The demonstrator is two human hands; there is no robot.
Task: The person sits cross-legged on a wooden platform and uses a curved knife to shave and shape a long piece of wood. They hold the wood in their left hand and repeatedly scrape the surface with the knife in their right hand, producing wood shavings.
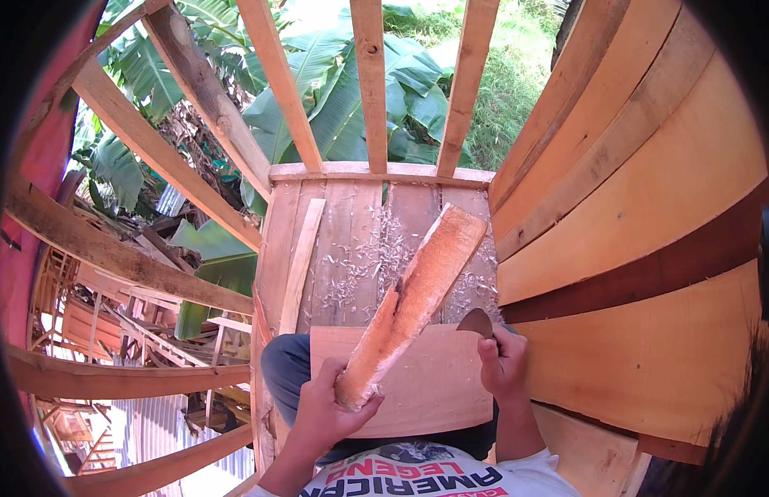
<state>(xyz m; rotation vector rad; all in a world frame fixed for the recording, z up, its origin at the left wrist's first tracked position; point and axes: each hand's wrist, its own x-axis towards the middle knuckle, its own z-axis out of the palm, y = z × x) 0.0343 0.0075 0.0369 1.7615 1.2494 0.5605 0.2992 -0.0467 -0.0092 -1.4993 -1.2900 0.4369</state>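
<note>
"While the left hand (328, 404) pinched its near end, where was the rough wooden slab (430, 286)?"

"Slanting above a smooth board (442, 377). It looked stiff and fairly light, best held by that end, its orange face coarse and dark-streaked."

"And the right hand (505, 364)?"

"Curled, apparently, round the hidden handle of a dark, curved blade (476, 321); pale, curly shavings (345, 286) littered the planks (280, 236)."
</note>
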